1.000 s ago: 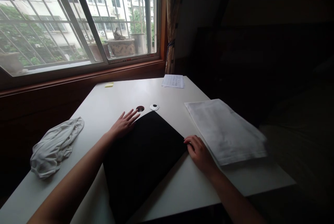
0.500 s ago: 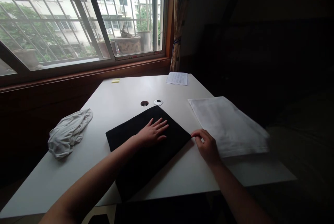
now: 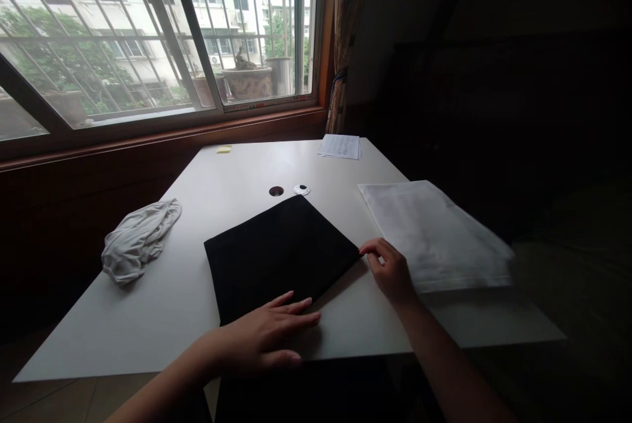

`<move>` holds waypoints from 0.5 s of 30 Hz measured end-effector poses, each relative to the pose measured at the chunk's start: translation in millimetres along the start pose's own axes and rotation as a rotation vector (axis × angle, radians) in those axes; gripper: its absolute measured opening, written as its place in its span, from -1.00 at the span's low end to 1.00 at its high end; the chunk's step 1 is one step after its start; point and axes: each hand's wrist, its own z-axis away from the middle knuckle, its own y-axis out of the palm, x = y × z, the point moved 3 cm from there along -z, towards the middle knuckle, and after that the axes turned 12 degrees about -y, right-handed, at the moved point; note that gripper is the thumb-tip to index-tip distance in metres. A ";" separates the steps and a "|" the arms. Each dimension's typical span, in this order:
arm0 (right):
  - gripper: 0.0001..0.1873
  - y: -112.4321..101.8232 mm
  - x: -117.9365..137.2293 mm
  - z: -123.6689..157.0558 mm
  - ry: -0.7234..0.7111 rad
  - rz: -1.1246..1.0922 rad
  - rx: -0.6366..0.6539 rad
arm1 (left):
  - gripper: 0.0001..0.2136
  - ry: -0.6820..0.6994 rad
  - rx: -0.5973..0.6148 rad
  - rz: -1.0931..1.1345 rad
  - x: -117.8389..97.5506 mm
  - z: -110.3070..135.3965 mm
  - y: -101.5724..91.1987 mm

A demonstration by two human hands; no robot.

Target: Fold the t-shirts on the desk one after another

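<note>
A flat, folded black cloth (image 3: 281, 252) lies on the white table in front of me. Its far corner points away from me, toward two round holes in the tabletop. My left hand (image 3: 269, 334) is spread palm down at the cloth's near edge, over the table's front side; whether it touches the cloth is hard to see. At the cloth's right corner, the thumb and fingertips of my right hand (image 3: 390, 272) pinch the fabric. Close to my right hand rests a flat white cloth (image 3: 434, 232), its surface slightly blurred.
A crumpled pale grey cloth (image 3: 141, 239) sits at the table's left side. Printed papers (image 3: 340, 147) and a yellow sticky note (image 3: 224, 149) lie along the back edge of the white table (image 3: 118, 337). Beyond it is a barred window (image 3: 148, 35) with a tied curtain (image 3: 340, 81).
My left hand has moved off the middle of the black cloth toward me, down to its near edge. My right hand keeps its pinch on the corner. The view has shifted slightly.
</note>
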 end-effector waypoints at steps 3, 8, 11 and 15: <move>-0.77 3.3 -3.4 0.2 -0.011 0.005 0.040 | -0.49 -0.098 -0.128 0.079 17.6 22.4 -9.4; -0.79 11.5 -13.1 3.8 0.011 0.044 0.107 | -0.56 -0.326 -0.534 -0.253 91.5 56.4 -9.4; -0.81 15.6 -17.5 5.9 0.012 0.074 0.152 | -0.52 -0.443 -0.622 -0.385 128.7 77.7 -0.9; -0.83 18.0 -19.5 6.3 0.005 0.101 0.189 | -0.52 -0.464 -0.664 -0.447 144.1 91.9 8.4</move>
